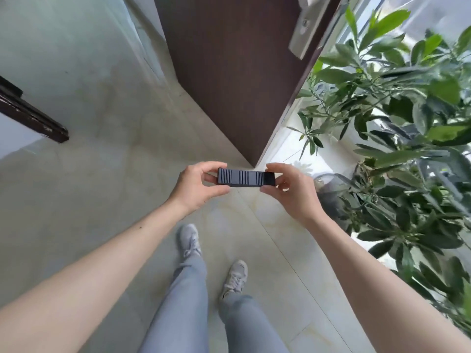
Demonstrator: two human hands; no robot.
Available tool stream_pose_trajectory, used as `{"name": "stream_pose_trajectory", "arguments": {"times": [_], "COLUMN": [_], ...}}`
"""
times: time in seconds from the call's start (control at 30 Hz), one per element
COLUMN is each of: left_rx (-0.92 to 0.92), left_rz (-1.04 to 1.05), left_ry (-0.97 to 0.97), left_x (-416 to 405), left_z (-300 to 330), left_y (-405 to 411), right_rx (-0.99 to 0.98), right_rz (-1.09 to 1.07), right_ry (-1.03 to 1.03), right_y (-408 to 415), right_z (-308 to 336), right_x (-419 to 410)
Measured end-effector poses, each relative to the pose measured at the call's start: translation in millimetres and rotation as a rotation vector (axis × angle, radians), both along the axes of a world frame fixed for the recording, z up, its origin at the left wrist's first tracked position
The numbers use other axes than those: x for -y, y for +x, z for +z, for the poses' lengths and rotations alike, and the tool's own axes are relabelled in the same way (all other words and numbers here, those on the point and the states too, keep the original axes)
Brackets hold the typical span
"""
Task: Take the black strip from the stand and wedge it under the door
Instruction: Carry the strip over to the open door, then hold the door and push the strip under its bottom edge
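Observation:
The black strip [246, 177] is a short ribbed rubber bar, held level in the air between both hands at mid-frame. My left hand [197, 186] pinches its left end with thumb and fingers. My right hand [289, 189] pinches its right end the same way. Just beyond the strip stands the dark brown door [229, 72], open, its bottom corner meeting the tiled floor right behind the strip. A metal handle plate [304, 26] sits on the door's right edge near the top. The stand is not in view.
A leafy potted plant [397, 138] fills the right side, close to my right arm. A dark door frame piece [30, 115] juts in at the left. My legs and grey shoes [190, 242] stand on the pale tiled floor [102, 174] below the hands.

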State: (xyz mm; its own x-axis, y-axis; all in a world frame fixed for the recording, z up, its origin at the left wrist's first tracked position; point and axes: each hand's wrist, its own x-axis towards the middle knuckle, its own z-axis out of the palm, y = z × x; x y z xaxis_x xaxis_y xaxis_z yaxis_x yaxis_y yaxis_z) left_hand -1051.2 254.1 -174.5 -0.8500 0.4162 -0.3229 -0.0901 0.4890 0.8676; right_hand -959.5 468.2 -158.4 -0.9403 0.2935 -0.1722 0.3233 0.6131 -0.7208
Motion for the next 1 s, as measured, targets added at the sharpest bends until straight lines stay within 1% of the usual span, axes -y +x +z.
{"name": "stream_pose_trajectory", "arguments": {"times": [0.23,0.4,0.53,0.67,0.87,1.0], "left_rx": [0.043,0.065,0.053,0.074,0.110,0.135], "left_rz": [-0.055,-0.110,-0.123,-0.103,-0.084,-0.050], "left_ry": [-0.018,-0.046,-0.051,-0.055,-0.060,-0.033], "left_x": [5,8,5,-3,-23,-35], "left_z": [-35,-77,-119,-171,-263,-339], "left_y": [-98,-160,-196,-216,-225,-224], "right_rx": [0.045,0.076,0.089,0.084,0.085,0.090], "right_rz": [-0.068,-0.147,-0.156,-0.180,-0.201,-0.200], "right_ry": [-0.009,-0.063,-0.082,-0.144,-0.224,-0.235], "right_y": [-87,-142,-175,-194,-204,-209], "right_z": [-38,-81,-122,-175,-277,-353], "right_x": [14,19,16,7,-13,-26]}}
